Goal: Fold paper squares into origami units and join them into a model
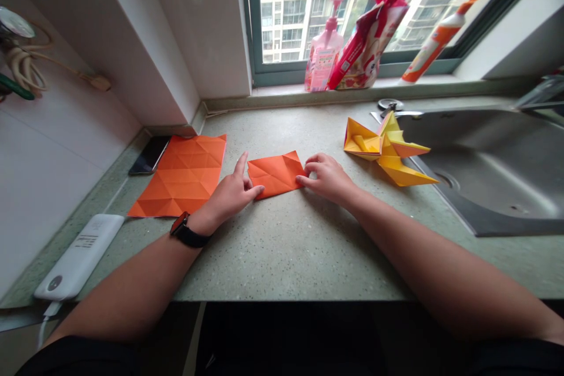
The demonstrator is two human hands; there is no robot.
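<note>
A small folded sheet of orange paper [277,175] lies on the counter between my two hands, with creases across it and its upper right corner raised. My left hand [233,189] is at its left end; the thumb rests on the lower left corner, the index finger points away from me, and the other fingers are curled. At the right end, my right hand [326,176] pinches the paper's edge between thumb and curled fingers. A larger orange sheet [180,176], unfolded and covered in a grid of creases, lies left of my left hand.
A yellow folded-paper piece [388,153] with several points stands right, beside the steel sink [497,170]. Left are a dark phone [148,155] and a white power bank [81,255] with a cable. A pink pump bottle [324,53], red bag [370,44] and orange-white bottle [434,47] line the windowsill.
</note>
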